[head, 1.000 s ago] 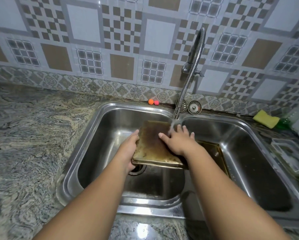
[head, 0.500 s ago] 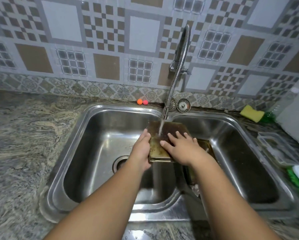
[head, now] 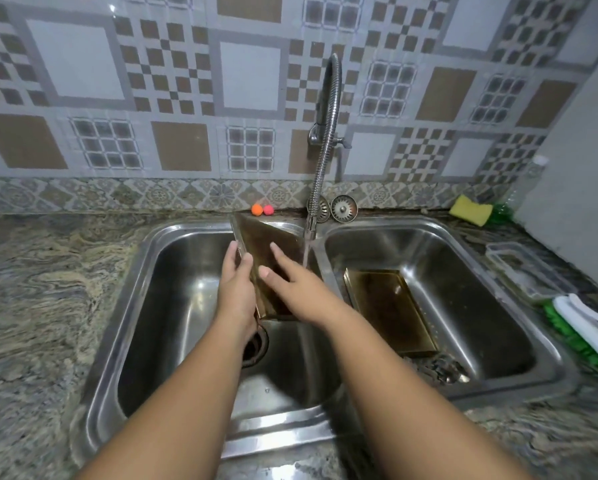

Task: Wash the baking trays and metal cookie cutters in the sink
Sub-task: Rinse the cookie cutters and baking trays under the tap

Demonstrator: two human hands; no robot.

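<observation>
Tray [head: 269, 243] newly tilted, long axis toward wall [head: 249, 81]; left hand [head: 236, 289] clasping its edge, right hand [head: 302, 289] flat on it.

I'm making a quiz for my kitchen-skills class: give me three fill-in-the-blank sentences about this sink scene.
The left hand grips a baking tray over the ____ basin of the sink.
A second tray lies in the ____ basin.
The sponge on the counter is ____.
Missing words: left, right, yellow.

Left hand [head: 236, 289] grips with curled fingers; right hand [head: 292, 287] presses flat.
</observation>
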